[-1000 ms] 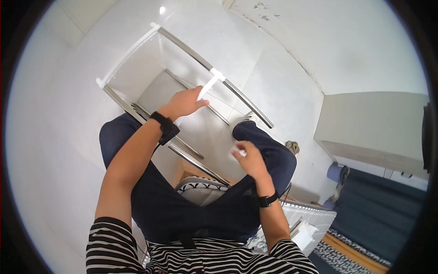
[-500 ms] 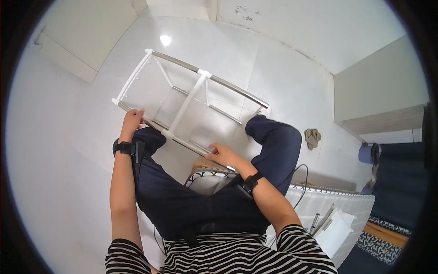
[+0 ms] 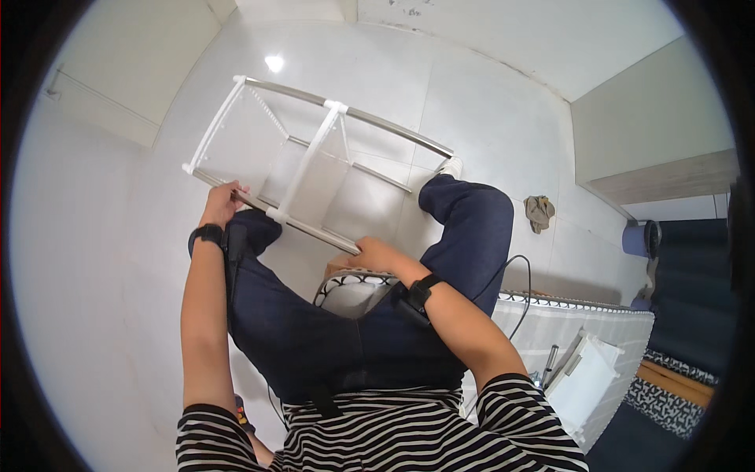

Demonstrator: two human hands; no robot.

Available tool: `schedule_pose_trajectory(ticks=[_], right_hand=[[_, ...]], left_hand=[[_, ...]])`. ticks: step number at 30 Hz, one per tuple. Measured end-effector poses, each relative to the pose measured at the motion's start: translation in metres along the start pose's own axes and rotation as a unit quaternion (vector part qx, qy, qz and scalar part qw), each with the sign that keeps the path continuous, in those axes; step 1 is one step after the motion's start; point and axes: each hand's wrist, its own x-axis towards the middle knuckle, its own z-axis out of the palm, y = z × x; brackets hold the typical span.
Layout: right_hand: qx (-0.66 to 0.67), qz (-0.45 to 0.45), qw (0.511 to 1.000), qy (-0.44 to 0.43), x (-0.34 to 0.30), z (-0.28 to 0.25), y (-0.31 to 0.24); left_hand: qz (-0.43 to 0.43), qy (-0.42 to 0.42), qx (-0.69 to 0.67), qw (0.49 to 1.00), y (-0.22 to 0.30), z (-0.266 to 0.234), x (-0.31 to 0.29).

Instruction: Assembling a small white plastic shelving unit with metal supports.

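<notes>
A small shelf rack (image 3: 313,160) of silver metal tubes, white plastic joints and white panels lies on its side on the floor between my legs. My left hand (image 3: 222,204) is closed around its near tube, between the left corner joint and the middle joint. At the free right end of that same tube, my right hand (image 3: 376,256) has its fingers curled round the tip. The far tube (image 3: 401,135) ends beside my right shoe. Part of the rack's lower left side is hidden behind my left hand and leg.
I sit on a seat with a patterned edge (image 3: 354,274). To the right, a grey-covered surface (image 3: 543,330) holds white papers (image 3: 582,377) and a metal tool (image 3: 550,362). A crumpled brown cloth (image 3: 539,213) lies on the floor. Cabinets (image 3: 653,141) and a blue bin (image 3: 635,241) stand beyond.
My right hand has closed around the tube's end, where its fingers lay more loosely before. The rack appears slightly farther left and higher in view. My left hand keeps its place on the tube.
</notes>
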Motion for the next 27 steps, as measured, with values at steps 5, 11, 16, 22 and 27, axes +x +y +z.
schedule_pose_trajectory(ticks=[5, 11, 16, 22, 27], right_hand=[[-0.046, 0.027, 0.997, 0.054, -0.008, -0.013, -0.001], [-0.067, 0.05, 0.993, 0.088, -0.008, -0.016, -0.011], [-0.066, 0.066, 0.992, 0.082, -0.007, -0.016, -0.014], [0.052, 0.034, 0.994, 0.091, 0.001, -0.022, -0.017], [0.048, 0.011, 0.996, 0.071, 0.006, -0.021, -0.023]], left_hand=[[-0.014, -0.035, -0.104, 0.994, 0.006, 0.04, -0.014], [0.047, -0.085, -0.154, 0.983, 0.009, 0.041, -0.022], [0.071, -0.052, -0.13, 0.988, 0.006, 0.058, -0.042], [0.014, -0.243, 0.187, 0.952, -0.024, 0.039, -0.039], [0.079, -0.264, 0.405, 0.872, -0.066, 0.063, -0.052]])
